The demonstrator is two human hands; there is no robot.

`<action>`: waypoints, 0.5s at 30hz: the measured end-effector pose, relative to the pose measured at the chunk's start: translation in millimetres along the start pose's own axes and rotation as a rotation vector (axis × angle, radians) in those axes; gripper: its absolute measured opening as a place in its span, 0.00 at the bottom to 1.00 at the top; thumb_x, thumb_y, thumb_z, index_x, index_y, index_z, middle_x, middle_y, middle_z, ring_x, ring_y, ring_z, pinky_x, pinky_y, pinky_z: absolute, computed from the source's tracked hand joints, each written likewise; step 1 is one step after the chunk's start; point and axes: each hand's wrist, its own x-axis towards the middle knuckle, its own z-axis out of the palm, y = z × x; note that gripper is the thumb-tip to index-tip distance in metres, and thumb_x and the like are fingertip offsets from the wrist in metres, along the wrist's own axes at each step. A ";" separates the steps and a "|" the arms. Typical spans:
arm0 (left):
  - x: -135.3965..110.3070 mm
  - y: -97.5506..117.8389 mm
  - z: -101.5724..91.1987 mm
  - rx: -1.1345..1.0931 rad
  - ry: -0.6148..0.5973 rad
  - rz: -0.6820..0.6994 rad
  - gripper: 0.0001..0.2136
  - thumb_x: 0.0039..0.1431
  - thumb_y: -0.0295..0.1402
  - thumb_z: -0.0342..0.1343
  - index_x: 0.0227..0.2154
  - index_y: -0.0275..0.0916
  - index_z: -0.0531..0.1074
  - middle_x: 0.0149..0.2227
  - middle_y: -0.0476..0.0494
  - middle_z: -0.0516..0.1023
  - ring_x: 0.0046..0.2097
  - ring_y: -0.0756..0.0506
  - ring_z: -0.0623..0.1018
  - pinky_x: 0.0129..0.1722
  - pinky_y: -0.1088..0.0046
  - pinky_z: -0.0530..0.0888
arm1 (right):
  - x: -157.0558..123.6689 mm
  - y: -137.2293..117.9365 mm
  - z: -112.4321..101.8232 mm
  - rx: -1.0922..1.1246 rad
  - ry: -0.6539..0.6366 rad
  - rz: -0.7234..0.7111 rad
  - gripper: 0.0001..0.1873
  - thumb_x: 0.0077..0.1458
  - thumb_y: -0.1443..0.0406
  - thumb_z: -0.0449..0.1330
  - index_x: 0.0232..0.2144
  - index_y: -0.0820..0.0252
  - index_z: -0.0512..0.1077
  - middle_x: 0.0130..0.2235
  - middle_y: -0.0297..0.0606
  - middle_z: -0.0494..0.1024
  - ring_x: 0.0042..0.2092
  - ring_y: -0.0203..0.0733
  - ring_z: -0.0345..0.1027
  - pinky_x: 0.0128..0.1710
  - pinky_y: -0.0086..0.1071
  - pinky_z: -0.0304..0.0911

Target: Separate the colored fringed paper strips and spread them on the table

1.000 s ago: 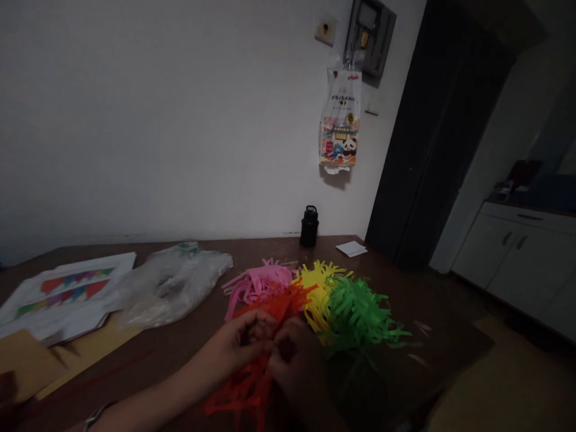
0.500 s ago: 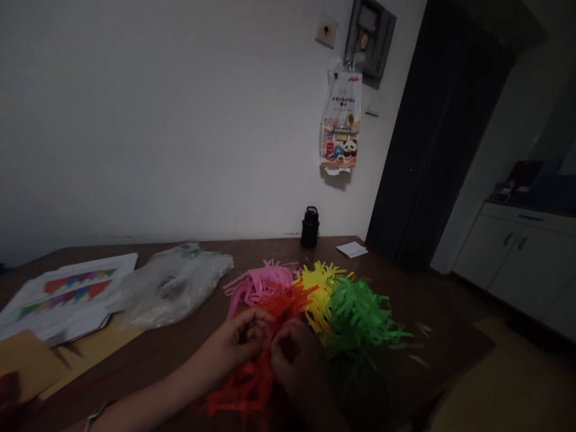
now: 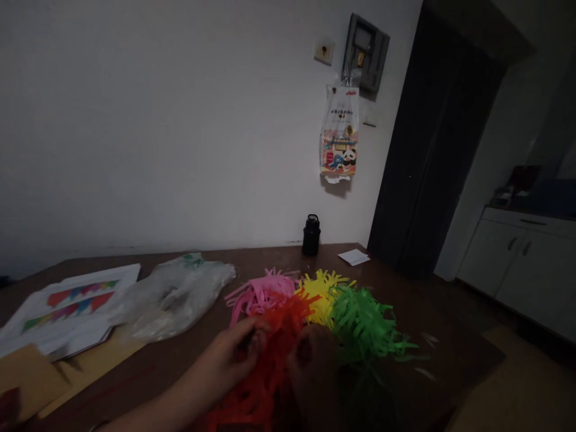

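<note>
Red fringed paper (image 3: 281,336) lies on the brown table between my hands, its cut strips spreading toward me and away. My left hand (image 3: 245,348) is at its left side, fingers curled in a pinch on the strips. On the right, my right hand (image 3: 312,357) is also closed, thumb and fingers together at the paper's edge; it is dark and partly blurred. Just beyond are a pink fringed paper bunch (image 3: 265,291), a yellow one (image 3: 321,294) and a green one (image 3: 366,324), side by side and touching.
To the left lie a crumpled clear plastic bag (image 3: 180,294), printed sheets with coloured bunting (image 3: 81,300) and tan paper (image 3: 31,378). A black bottle (image 3: 311,236) and a white card (image 3: 354,257) stand and lie near the wall. Small paper scraps (image 3: 425,373) are at the right.
My hands have moved apart, the left one leftward and the right one rightward, with more red paper showing between them. The whole view has shifted slightly.
</note>
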 end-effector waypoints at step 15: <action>-15.5 -6.9 -6.0 0.374 -0.190 0.282 0.10 0.63 0.27 0.44 0.43 0.45 0.66 0.41 0.46 0.76 0.41 0.45 0.76 0.41 0.70 0.73 | -7.1 -6.9 4.3 -0.144 -0.052 -0.259 0.22 0.51 0.78 0.47 0.45 0.58 0.68 0.40 0.40 0.79 0.45 0.49 0.72 0.55 0.53 0.62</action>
